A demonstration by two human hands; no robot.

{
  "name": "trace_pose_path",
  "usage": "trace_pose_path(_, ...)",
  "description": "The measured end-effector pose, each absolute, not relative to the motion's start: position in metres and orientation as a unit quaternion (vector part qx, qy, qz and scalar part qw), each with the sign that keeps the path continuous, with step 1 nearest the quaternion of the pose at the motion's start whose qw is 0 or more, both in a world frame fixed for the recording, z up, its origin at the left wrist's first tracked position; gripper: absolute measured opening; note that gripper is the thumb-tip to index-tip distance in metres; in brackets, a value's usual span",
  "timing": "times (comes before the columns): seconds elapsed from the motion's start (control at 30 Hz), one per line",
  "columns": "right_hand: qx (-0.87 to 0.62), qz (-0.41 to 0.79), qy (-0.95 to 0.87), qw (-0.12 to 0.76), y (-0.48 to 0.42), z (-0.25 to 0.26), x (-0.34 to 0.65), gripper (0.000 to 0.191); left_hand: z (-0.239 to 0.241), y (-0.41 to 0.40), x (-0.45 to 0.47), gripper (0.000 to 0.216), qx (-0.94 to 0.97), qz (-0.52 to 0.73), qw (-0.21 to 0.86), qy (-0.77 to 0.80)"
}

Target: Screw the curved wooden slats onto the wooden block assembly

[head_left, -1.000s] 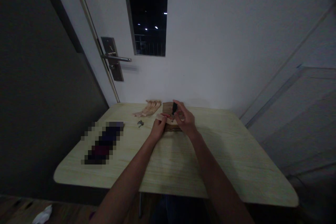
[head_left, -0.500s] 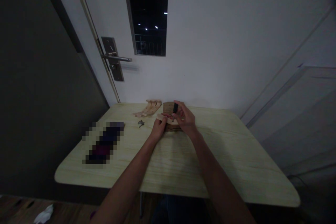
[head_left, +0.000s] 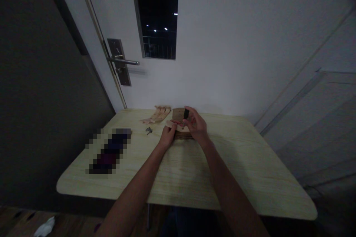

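Observation:
My left hand (head_left: 167,136) is closed on the left end of a pale, flat strip (head_left: 181,129), probably wood. Between the fingers of my right hand (head_left: 198,125) is a short black-handled tool (head_left: 186,113), held upright like a stubby screwdriver. Its lower end comes down at the strip, though the tip is too small to make out. Reddish bits show along the strip, partly hidden by my fingers. Beneath and behind it sits a brown, layered block or box (head_left: 178,114), whose right side my right hand covers.
Several pale curved pieces (head_left: 160,113) lie at the back of the table (head_left: 250,177). Nearer is a small heap of metal screws or similar hardware (head_left: 149,130). A pixelated dark object (head_left: 111,152) lies on the left. Behind stands a white door with a metal handle (head_left: 124,61).
Both hands keep almost the same place and hold. The black handle leans slightly more to the right; the whole view has shifted a little.

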State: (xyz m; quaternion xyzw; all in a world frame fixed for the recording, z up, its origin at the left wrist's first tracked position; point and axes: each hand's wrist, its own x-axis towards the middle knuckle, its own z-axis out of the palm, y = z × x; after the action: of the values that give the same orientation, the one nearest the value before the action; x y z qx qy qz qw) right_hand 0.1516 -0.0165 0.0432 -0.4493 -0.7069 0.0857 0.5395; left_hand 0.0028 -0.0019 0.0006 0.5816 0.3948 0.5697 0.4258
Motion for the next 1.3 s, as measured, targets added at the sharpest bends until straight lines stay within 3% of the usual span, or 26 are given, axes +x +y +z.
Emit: trace_pose_path(1.3, -0.456, 0.083, -0.716, 0.522, -0.0211, 0.0476, 0.1502, 0.044, 0.0019, -0.0023, 0.003, 0.03, 0.587, 0.568, 0.424, 0.39)
